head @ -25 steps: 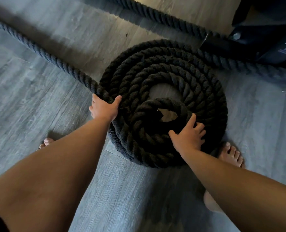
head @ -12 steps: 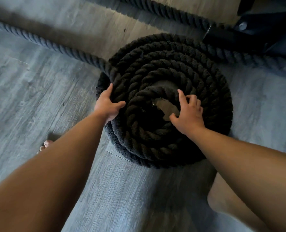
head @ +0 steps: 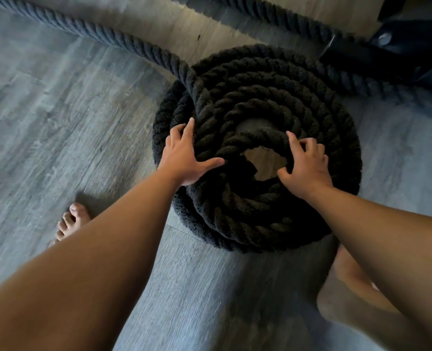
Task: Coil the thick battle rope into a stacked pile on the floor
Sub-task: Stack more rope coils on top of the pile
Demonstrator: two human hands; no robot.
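Head view, looking down: grey wood-grain plank floor (head: 58, 117) fills the frame, with a paler tan plank strip across the far side. On it, centre-right, sits the thick black twisted battle rope, wound into a round coiled pile (head: 331, 138) of several concentric turns, at least two layers deep at the near-left edge. A small gap at the centre shows bare floor.

Progress, as judged: most of the visible coiling is done but the task is not finished. One uncoiled length of rope (head: 88, 30) runs from the far left into the top of the pile at its far-left edge. A second length (head: 273, 11) lies beyond the pile, passing right toward dark equipment (head: 392, 54) at the far right; its end is out of view, so the remainder cannot be measured.

Left hand (head: 184, 158) lies spread flat, fingers splayed, pressing the left side of the top layer, gripping nothing. Right hand (head: 307, 165) is curled, fingertips hooked over the innermost turn beside the centre gap.

Obstructions: the dark equipment touches or overlies the far rope length and may snag it. Bare left foot (head: 71, 220) stands near left, clear of the pile; the right leg crowds its near-right edge.
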